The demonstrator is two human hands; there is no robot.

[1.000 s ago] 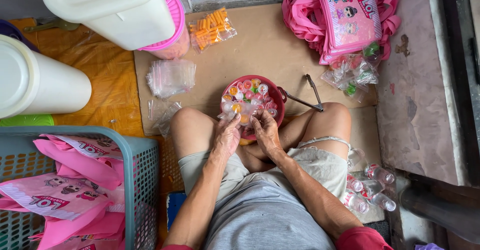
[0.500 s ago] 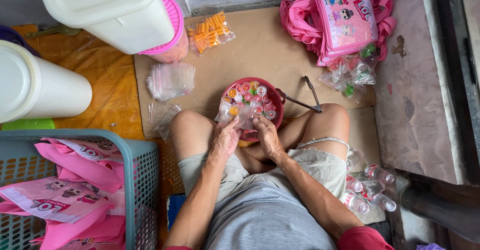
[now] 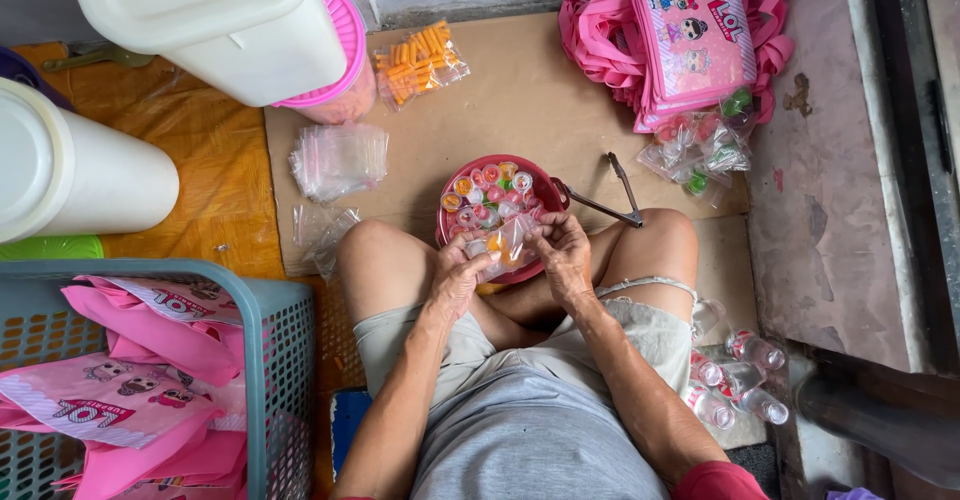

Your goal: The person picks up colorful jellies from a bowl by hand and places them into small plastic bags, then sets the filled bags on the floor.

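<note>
Since the earlier frame the right hand has moved further right, and the small clear bag now stretches between it and the left hand, each grip pinched shut on an edge, over the round red bowl of glossy jelly cups. Underneath lies flat brown cardboard on the rough floor.

**Bags and packets around the seated person**

A small clear plastic bag of colourful little cups is pinched between the left hand and right hand, over the red bowl. A stack of empty clear zip bags lies on the cardboard to the left, looser ones just below. A clear packet of orange sticks sits near the pink-lidded jar. Filled clear packets lie beside the pink cartoon-printed bags; more such bags fill the teal basket
</note>
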